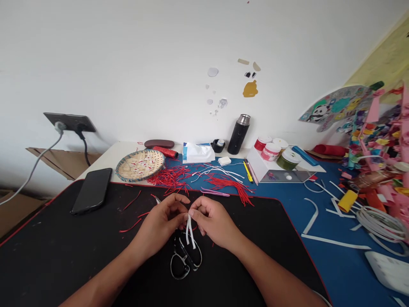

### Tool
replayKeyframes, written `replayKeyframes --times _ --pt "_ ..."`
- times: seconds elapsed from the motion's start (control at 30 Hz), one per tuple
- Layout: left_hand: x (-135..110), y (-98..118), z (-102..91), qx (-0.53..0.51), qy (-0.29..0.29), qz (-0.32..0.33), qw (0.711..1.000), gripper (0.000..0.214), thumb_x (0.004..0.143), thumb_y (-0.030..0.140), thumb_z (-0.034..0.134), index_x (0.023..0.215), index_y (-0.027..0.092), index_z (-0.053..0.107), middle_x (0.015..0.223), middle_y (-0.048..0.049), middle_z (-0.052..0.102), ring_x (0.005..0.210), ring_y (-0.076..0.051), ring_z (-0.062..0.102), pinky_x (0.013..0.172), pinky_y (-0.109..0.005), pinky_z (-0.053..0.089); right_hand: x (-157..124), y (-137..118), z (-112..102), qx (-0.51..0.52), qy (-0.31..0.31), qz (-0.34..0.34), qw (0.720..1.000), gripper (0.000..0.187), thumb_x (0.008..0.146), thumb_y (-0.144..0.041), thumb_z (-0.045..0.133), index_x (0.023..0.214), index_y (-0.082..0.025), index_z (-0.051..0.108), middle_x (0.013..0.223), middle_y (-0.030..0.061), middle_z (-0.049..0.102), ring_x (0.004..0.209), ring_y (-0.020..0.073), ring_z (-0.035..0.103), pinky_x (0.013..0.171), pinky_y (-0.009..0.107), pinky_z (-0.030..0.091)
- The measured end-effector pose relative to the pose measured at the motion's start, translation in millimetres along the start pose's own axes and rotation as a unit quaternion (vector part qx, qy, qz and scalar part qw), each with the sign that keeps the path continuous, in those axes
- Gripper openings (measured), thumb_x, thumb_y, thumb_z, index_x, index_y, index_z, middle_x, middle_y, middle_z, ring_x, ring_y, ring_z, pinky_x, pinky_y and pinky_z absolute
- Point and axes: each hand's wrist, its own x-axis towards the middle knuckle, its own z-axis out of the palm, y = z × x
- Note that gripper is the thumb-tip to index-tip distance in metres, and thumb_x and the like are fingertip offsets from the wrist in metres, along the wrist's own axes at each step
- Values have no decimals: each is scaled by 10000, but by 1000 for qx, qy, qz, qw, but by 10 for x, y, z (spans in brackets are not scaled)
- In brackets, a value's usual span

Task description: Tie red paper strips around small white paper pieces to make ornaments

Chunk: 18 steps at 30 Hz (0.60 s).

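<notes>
A narrow white strip (191,236), with two ends hanging side by side, is pinched between my hands above the black mat (255,247). My right hand (217,221) grips its top between thumb and fingers. My left hand (162,219) is closed at the same spot, its thumb and fingertips meeting at the strip's upper end. What lies between the fingertips is mostly hidden. Below the hands rests a pair of scissors (187,260), its handles towards me and a blade partly covered by my left hand. Loose red strings (131,226) lie left of that hand.
At the back are a woven basket (140,164), piles of red string (169,177), tissues (200,152), a black flask (239,134) and jars (271,151) on a white box. A phone (92,189) lies left. Right are white strips (335,241), a coil (380,224) and colourful paper pieces.
</notes>
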Motion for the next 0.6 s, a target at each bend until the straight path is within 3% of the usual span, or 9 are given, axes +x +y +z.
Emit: replayKeyframes --times 0.17,0.4,0.6 --pt "-9 14 5 -31 -3 -5 1000 261 869 366 721 1056 228 603 727 33 670 654 -162 617 623 -282 498 20 29 -2 42 -7 11 999 176 934 -359 643 904 -195 588 504 -102 489 383 79 420 422 201 321" --pt "35 20 -38 -95 -47 -37 994 397 843 438 796 1093 210 589 754 12 712 639 -153 618 626 -275 493 35 24 -5 65 -2 6 998 185 908 -355 651 867 -188 580 496 -100 489 381 74 424 412 195 327" --pt "44 -73 -69 -147 -74 -75 984 400 805 363 862 1066 193 610 737 19 706 578 -106 558 556 -219 426 16 -19 3 99 -6 8 995 227 890 -386 670 891 -177 581 688 -41 630 401 57 463 402 198 334"
